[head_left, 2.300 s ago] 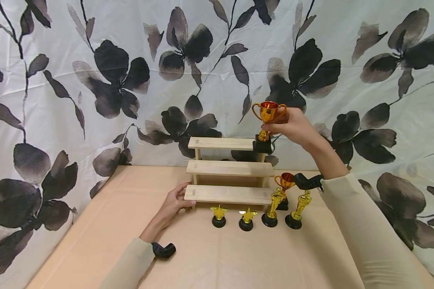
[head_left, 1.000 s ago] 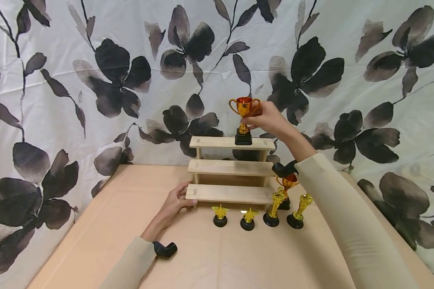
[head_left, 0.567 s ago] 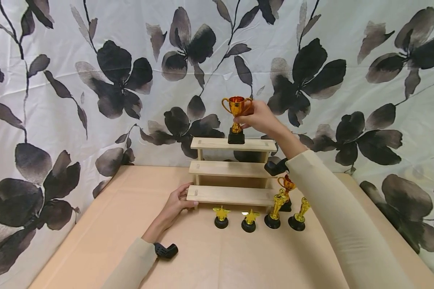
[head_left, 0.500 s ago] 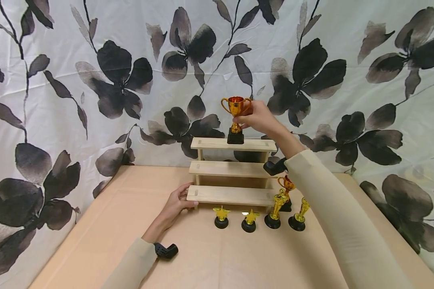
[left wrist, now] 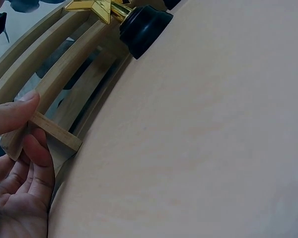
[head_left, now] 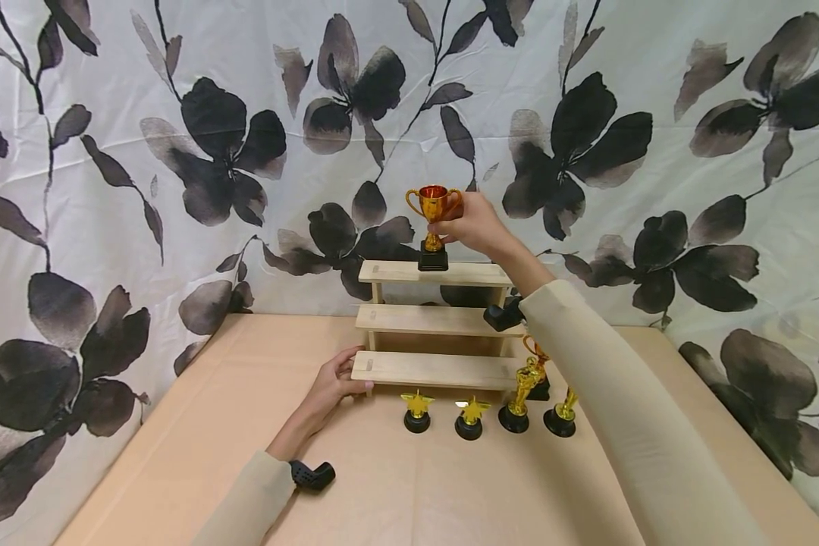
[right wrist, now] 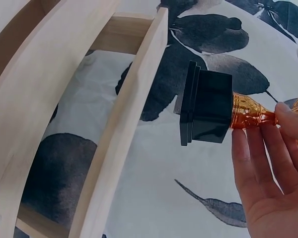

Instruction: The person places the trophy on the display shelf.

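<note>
Hands, head view: right hand (head_left: 478,224) closed round the stem of a gold cup (head_left: 433,201); left hand (head_left: 327,387) grips the left end of the bottom board of a wooden rack (head_left: 444,369).
Cup, head view: upright on its square black base, at about the middle of the top board; contact with the board cannot be told from this angle.
Rack, head view: three boards in steps, the highest farthest back, standing on a tan table (head_left: 177,455).
Front row, head view: left star trophy (head_left: 417,409) and right star trophy (head_left: 472,413), both upright before the bottom board; near figure trophy (head_left: 522,387) by the rack's right end; far figure trophy (head_left: 565,417) just right of it, top hidden by the right sleeve (head_left: 628,409).
Second cup (head_left: 541,390), head view: behind the near figure trophy, partly covered.
Backdrop, head view: white cloth (head_left: 246,45) with dark flowers.
Left grip, left wrist view: thumb over the board's end, fingers curled below; one star trophy near the upper edge.
Right grip, right wrist view: thumb and fingers pinch the stem; cloth shows between black base and nearest board.
</note>
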A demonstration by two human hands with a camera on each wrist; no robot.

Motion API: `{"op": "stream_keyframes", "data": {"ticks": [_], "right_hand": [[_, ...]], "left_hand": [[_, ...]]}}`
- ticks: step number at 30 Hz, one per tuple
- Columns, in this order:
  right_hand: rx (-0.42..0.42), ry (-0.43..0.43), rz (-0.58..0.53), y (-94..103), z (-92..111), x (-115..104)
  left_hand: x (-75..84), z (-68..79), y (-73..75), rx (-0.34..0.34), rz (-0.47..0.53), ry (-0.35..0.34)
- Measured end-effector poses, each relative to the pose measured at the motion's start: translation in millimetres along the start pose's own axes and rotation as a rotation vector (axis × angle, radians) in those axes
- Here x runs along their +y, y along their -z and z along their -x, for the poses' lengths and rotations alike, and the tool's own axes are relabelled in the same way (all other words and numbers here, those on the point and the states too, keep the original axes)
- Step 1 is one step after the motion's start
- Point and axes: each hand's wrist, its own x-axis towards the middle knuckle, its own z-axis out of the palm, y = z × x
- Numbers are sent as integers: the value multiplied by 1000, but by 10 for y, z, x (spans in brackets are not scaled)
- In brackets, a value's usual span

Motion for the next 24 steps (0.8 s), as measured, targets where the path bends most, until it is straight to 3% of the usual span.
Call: {"op": "stream_keyframes", "data": {"ticks": [12,24], "right_hand": [[18,-50,-32,-98,-50,4],[16,-49,-52,-266,-120,66]], "left_hand": [[7,-11,-15,0,-9,0],[5,2,-6,7,-6,0]]}}
